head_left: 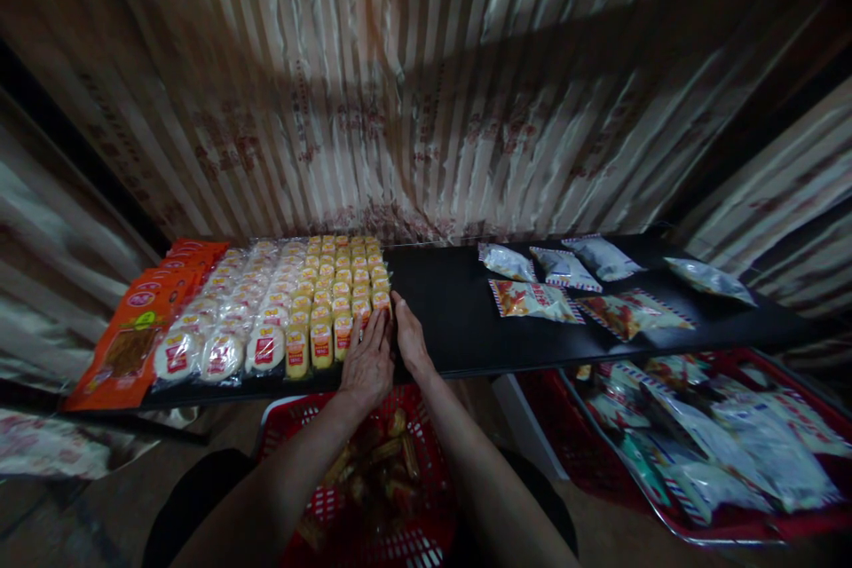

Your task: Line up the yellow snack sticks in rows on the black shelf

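Observation:
My left hand (pixel 370 362) lies over the front end of the rightmost row of yellow wrapped snack cakes (pixel 322 343), fingers stretched out and touching the packs. Against the right side of that same row rests my right hand (pixel 410 335), flat with its fingers extended. Some front packs are hidden under my left hand. The yellow cakes stand in tight rows on a black shelf (pixel 453 333). To their left are rows of round white wrapped cakes (pixel 223 356). Below my forearms a red basket (pixel 270 422) holds more yellowish packs, dim and partly covered by my arms.
Orange snack packets (pixel 130 328) overlap at the shelf's left end. Several pillow-shaped bags (pixel 536 301) lie scattered on its right half. At the lower right, a second red basket (pixel 552 413) is filled with similar bags. A striped, pleated curtain (pixel 413 106) hangs behind the shelf.

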The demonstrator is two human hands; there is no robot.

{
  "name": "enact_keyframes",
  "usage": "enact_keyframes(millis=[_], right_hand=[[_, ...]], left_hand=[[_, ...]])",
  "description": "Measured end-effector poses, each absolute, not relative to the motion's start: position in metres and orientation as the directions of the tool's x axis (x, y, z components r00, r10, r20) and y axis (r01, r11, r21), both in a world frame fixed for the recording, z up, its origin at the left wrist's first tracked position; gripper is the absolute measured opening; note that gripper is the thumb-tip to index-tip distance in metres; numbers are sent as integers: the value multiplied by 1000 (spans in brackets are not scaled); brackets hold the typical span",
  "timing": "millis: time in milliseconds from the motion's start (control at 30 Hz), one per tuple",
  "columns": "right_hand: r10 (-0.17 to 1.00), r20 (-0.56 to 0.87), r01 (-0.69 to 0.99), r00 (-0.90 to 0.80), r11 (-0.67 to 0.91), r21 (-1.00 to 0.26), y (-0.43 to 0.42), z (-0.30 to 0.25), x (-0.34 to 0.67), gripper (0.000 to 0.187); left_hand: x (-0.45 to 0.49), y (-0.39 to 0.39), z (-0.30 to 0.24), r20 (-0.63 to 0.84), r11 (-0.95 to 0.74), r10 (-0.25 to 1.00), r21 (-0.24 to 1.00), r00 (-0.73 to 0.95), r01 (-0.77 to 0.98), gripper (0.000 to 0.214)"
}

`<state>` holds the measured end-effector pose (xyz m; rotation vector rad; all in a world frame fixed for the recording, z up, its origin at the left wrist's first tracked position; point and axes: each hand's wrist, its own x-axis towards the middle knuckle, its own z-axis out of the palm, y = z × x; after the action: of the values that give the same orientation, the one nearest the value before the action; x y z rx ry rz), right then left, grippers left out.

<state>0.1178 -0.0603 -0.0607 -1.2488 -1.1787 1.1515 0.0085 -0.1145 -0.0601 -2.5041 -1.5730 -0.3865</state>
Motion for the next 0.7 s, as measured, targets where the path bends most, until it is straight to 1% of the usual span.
enact_keyframes(millis=[100, 200, 367, 467, 500, 533, 567, 600, 633, 667, 700], right_hand=[[993, -12, -22, 114, -10, -1000, -59, -63, 119, 77], [989, -2, -85, 145, 10, -996, -58, -66, 123, 76], [981, 57, -172, 183, 89, -981, -68, -59, 130, 64], [970, 101, -149, 221, 136, -979, -77, -48, 137, 54], [972, 117, -133, 206, 147, -980, -81, -44, 140, 50], [978, 133, -117, 163, 153, -981, -86, -39, 143, 46], [986, 142, -102, 84, 150, -983, -91, -35, 146, 44], [990, 140, -85, -31, 137, -987, -96, -30, 149, 42], [976, 119, -61, -180, 110, -992, -102, -27, 150, 40], [934, 77, -22, -348, 74, -997, -109, -24, 151, 38], [859, 14, 34, -511, 37, -999, -116, -23, 150, 37]], left_hand=[[9, -114, -61, 315, -431, 857, 4, 408, 903, 58], [11, -115, -59, 329, -427, 856, 12, 399, 904, 56], [16, -122, -55, 384, -447, 836, 65, 391, 892, 51], [19, -135, -55, 426, -521, 793, 107, 435, 847, 44], [19, -143, -56, 429, -559, 775, 124, 463, 820, 42], [19, -151, -58, 427, -597, 757, 144, 495, 789, 41], [18, -162, -61, 416, -631, 742, 170, 526, 757, 40], [16, -173, -66, 398, -658, 732, 201, 554, 726, 41], [14, -184, -71, 370, -678, 725, 235, 581, 696, 41], [11, -196, -78, 323, -683, 729, 274, 603, 678, 43], [7, -208, -85, 265, -679, 733, 312, 626, 664, 44]])
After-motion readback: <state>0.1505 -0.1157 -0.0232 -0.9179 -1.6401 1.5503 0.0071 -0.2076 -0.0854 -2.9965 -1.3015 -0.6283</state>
